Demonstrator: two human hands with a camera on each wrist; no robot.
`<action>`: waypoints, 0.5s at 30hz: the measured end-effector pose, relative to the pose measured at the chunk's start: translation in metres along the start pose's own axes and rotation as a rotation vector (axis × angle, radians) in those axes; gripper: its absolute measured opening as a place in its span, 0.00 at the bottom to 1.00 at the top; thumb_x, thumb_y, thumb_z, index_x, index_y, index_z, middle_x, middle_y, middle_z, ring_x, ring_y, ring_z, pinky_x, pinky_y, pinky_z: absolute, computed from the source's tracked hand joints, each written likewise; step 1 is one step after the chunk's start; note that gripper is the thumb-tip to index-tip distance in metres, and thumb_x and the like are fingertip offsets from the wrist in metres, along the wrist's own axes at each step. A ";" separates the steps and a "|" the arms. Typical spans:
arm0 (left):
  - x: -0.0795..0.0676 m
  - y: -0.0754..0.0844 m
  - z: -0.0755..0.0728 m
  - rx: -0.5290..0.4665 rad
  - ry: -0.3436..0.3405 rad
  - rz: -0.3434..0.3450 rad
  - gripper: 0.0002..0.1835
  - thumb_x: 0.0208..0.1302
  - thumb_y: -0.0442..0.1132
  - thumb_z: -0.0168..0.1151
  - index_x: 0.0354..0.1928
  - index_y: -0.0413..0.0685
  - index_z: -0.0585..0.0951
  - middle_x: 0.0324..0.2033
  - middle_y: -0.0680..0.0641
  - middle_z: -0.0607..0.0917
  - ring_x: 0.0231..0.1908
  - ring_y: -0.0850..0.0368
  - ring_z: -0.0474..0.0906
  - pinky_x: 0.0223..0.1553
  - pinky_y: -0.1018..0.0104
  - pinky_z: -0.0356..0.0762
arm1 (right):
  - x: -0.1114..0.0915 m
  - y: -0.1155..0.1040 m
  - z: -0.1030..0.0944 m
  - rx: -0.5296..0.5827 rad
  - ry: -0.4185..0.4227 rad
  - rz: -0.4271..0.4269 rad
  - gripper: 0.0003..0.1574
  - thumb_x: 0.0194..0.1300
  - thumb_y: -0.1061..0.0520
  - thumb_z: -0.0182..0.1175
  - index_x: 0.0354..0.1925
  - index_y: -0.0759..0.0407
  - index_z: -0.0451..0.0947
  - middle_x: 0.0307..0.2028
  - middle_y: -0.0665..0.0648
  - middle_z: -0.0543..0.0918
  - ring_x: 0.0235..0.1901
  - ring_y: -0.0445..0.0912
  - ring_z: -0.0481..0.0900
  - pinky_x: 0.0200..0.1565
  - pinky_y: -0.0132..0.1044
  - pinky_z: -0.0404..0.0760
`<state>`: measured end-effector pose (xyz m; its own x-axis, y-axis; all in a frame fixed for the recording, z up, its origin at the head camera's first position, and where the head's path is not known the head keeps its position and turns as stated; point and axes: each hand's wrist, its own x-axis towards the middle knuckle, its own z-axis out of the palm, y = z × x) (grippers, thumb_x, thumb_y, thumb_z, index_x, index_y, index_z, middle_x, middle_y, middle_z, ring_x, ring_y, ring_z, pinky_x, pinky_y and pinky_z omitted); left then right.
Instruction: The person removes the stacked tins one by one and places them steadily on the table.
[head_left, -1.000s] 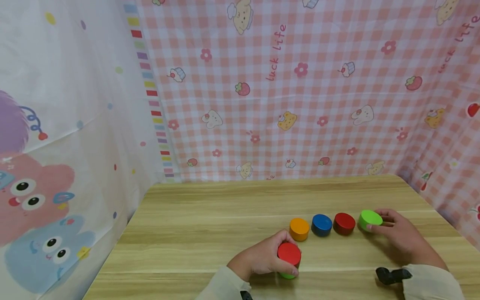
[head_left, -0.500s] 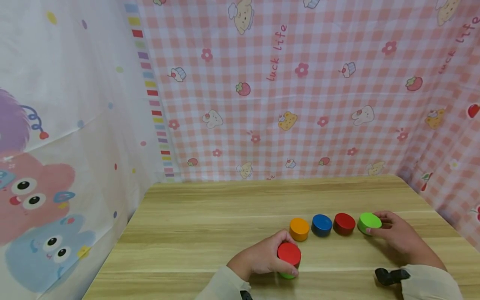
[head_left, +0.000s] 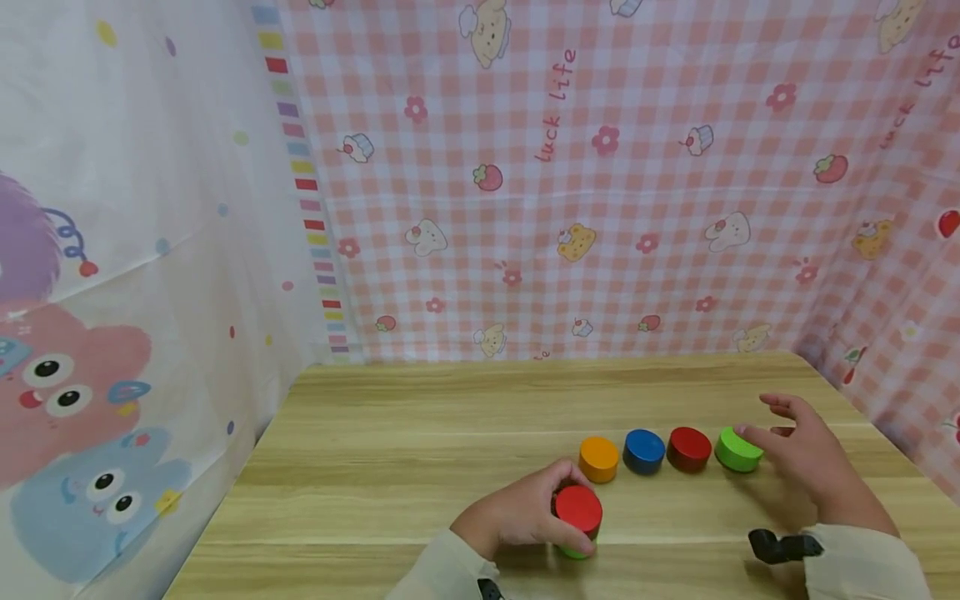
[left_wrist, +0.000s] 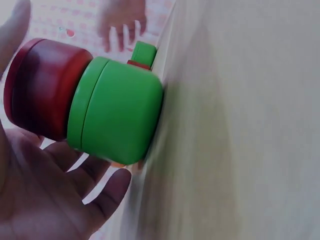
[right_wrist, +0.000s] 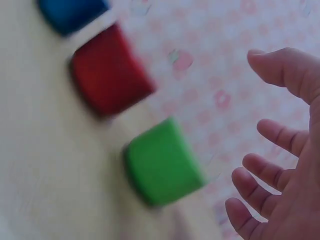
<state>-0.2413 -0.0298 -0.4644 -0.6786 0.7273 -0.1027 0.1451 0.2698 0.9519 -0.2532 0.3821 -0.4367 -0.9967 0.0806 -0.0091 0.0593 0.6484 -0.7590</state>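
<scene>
My left hand (head_left: 528, 507) curves round a small red lidded jar (head_left: 578, 510), thumb on the near side and fingers behind. That jar sits on a green lidded jar (left_wrist: 120, 110), which stands on the table. In the left wrist view the fingers (left_wrist: 107, 197) lie loosely bent alongside the stack. My right hand (head_left: 813, 458) is raised beside another green jar (head_left: 738, 450), its thumb overlapping the jar's top in the head view. The right wrist view shows that hand's fingers (right_wrist: 267, 172) spread and a gap between them and the green jar.
An orange jar (head_left: 598, 460), a blue jar (head_left: 643, 452) and a dark red jar (head_left: 688, 450) line up left of the right-hand green jar on the wooden table (head_left: 390, 450). A pink checked cloth (head_left: 525, 208) hangs behind the table, and a white patterned cloth (head_left: 187, 317) at left.
My right hand has released the green jar and lifted off it, after shifting it slightly left and nearer. My left hand stays at the red and green stack.
</scene>
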 end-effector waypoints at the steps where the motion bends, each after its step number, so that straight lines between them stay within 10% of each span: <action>1: -0.001 0.001 -0.001 -0.003 -0.001 0.003 0.30 0.57 0.38 0.80 0.58 0.57 0.75 0.48 0.60 0.82 0.49 0.66 0.78 0.54 0.72 0.76 | -0.001 -0.006 -0.002 0.004 0.009 -0.003 0.61 0.74 0.33 0.61 0.81 0.69 0.46 0.77 0.82 0.50 0.68 0.75 0.63 0.53 0.58 0.78; 15: -0.006 0.007 -0.011 0.110 -0.024 -0.079 0.33 0.55 0.40 0.84 0.59 0.64 0.75 0.52 0.65 0.81 0.55 0.68 0.75 0.69 0.59 0.69 | -0.028 -0.088 0.002 -0.024 -0.003 -0.213 0.51 0.73 0.40 0.66 0.80 0.60 0.56 0.75 0.74 0.59 0.65 0.72 0.67 0.53 0.64 0.77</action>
<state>-0.2440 -0.0397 -0.4541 -0.6739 0.7156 -0.1837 0.1710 0.3930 0.9035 -0.2303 0.3214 -0.3713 -0.9870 -0.0622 0.1480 -0.1513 0.6685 -0.7281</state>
